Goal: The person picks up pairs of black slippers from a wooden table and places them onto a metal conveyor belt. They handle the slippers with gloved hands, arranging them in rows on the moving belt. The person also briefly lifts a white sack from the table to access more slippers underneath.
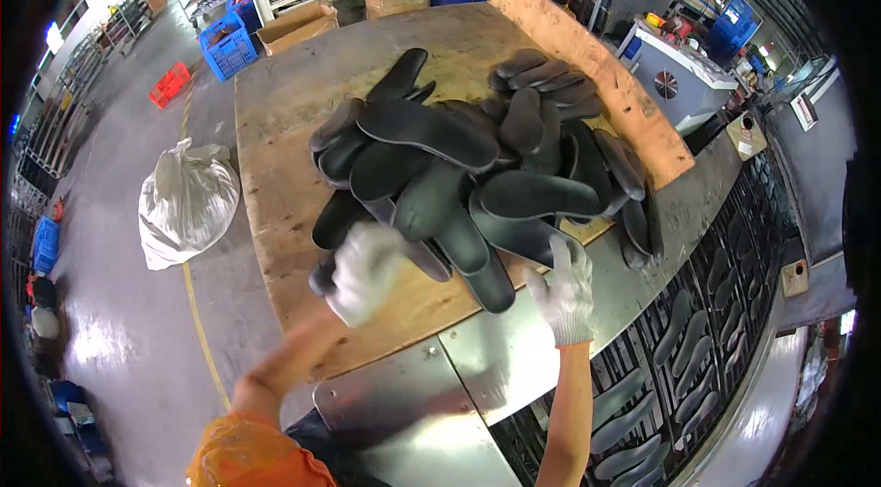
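A heap of black shoe insoles [427,134] lies on the wooden tabletop [303,317], several layers deep and pointing in many directions. My left hand [365,274], in a white knit glove, is over the near left side of the heap. Motion smears its fingers, so I cannot make out a grip. My right hand [564,294], gloved the same way, is at the heap's near right edge. Its fingertips reach the lower edge of an insole [523,232], with the thumb held apart from the fingers. Nothing shows gripped in it.
A wooden board [596,74] stands along the table's far right side. Metal plating [496,358] covers the near edge. To the right, a black slatted conveyor [661,377] carries rows of insoles. A white sack [188,207] stands on the floor at left, with crates [228,46] behind it.
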Motion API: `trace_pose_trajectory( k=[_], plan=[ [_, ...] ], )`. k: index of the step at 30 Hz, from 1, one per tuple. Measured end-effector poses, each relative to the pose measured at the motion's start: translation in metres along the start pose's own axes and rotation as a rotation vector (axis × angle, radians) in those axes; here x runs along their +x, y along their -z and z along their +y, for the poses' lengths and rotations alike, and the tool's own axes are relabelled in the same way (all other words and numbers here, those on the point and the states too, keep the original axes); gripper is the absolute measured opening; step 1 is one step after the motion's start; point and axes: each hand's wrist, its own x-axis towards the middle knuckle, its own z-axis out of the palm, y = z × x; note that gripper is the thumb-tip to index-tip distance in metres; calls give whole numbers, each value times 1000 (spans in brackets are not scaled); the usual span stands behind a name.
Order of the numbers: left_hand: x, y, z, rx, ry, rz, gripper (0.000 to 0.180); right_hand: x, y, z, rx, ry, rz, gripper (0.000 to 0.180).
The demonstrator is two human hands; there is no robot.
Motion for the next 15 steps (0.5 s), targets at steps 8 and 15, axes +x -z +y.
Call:
trace_pose_trajectory(
  k=[8, 15],
  plan=[
    [171, 56, -176, 431, 641, -329, 73, 183, -28, -127, -84, 157, -148, 77],
    [164, 43, -248, -606, 1069, -437, 95, 239, -78, -155, -207, 30, -569, 88]
  ],
)
